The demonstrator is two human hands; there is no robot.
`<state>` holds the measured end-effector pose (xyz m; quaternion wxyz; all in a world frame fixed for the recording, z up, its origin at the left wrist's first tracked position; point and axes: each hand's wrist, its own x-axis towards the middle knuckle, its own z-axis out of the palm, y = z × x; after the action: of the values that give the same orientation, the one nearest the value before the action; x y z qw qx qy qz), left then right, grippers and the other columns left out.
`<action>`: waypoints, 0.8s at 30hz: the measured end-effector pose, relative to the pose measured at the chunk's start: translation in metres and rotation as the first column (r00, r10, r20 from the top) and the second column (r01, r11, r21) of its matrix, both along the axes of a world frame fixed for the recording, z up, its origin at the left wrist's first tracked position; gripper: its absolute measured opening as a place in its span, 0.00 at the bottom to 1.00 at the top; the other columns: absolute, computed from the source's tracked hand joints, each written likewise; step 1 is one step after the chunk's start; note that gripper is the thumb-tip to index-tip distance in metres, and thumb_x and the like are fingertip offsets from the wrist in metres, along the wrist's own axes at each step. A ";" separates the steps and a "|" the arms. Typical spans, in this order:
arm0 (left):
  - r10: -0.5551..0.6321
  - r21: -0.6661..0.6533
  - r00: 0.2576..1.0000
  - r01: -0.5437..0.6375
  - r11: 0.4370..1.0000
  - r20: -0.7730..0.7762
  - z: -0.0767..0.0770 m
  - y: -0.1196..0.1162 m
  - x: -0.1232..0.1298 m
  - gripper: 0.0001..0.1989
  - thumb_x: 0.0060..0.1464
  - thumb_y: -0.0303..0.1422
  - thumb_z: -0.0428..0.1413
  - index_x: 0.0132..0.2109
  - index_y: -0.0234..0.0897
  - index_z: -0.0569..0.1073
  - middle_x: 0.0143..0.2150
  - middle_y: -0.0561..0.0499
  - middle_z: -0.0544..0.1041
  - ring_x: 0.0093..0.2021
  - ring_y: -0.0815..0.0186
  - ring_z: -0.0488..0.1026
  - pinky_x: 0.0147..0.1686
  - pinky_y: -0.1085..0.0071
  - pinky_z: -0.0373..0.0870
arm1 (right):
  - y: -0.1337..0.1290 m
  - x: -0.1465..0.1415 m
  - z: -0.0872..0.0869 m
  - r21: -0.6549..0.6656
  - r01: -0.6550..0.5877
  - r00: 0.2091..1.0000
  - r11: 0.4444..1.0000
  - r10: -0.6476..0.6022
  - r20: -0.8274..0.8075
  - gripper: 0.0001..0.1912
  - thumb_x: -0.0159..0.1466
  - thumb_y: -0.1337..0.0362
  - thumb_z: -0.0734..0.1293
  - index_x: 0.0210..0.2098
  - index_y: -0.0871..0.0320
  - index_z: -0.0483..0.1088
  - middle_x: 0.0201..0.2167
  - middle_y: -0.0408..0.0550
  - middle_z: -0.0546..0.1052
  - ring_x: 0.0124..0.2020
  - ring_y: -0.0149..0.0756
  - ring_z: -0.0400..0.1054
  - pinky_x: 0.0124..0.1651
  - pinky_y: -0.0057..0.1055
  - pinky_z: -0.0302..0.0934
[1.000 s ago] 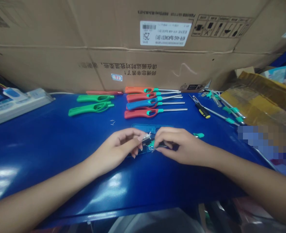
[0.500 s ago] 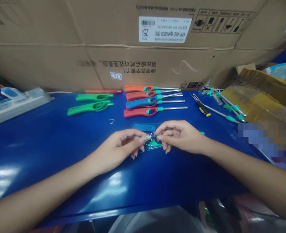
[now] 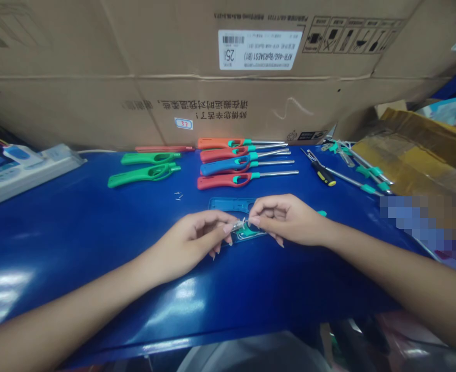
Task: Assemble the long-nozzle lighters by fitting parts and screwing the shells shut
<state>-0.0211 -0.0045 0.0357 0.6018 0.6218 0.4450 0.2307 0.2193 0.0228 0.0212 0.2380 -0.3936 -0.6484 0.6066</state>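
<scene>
My left hand (image 3: pixel 200 237) pinches a small, clear-and-silvery cylindrical part (image 3: pixel 237 226) between thumb and fingers. At its white tip, my right hand (image 3: pixel 285 219) has thumb and index finger pressed together; what they hold, if anything, is too small to make out. Below both hands lies an opened blue lighter casing (image 3: pixel 228 203), its two halves side by side and partly hidden by my fingers. Inside the nearer half are a green piece (image 3: pixel 247 230) and thin white wires.
Several long-nosed lighters (image 3: pixel 222 181) lie behind the hands. Green handles (image 3: pixel 142 175) and a few tiny pins (image 3: pixel 178 196) are to the left, near a power strip (image 3: pixel 26 170). On the right are a screwdriver (image 3: pixel 324 174), metal rods and a taped carton (image 3: pixel 406 150). A cardboard box (image 3: pixel 154 57) stands behind.
Both hands have shifted slightly right and down over the casing. The right fingertips have come a little away from the cylindrical part's tip. My left hand keeps its pinch.
</scene>
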 end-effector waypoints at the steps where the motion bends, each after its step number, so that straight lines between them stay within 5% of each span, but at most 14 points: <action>1: -0.002 0.003 1.000 0.002 1.000 0.001 0.000 0.000 0.000 0.19 0.63 0.45 0.57 0.51 0.33 0.76 0.34 0.51 0.77 0.28 0.71 0.70 0.29 0.74 0.69 | 0.000 0.000 0.000 -0.001 -0.001 1.000 1.000 0.001 0.005 0.16 0.63 0.52 0.72 0.36 0.60 0.72 0.21 0.37 0.67 0.18 0.23 0.63 0.17 0.20 0.65; 24: -0.022 0.010 1.000 0.022 1.000 -0.014 0.000 0.001 0.000 0.18 0.64 0.42 0.56 0.52 0.34 0.77 0.34 0.51 0.78 0.28 0.72 0.69 0.28 0.76 0.69 | 0.000 0.001 0.002 0.011 -0.021 1.000 1.000 0.020 0.014 0.16 0.63 0.52 0.72 0.36 0.60 0.74 0.21 0.37 0.66 0.19 0.24 0.62 0.17 0.21 0.65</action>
<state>-0.0215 -0.0037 0.0361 0.5980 0.6313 0.4411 0.2219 0.2203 0.0227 0.0236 0.2295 -0.3899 -0.6573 0.6028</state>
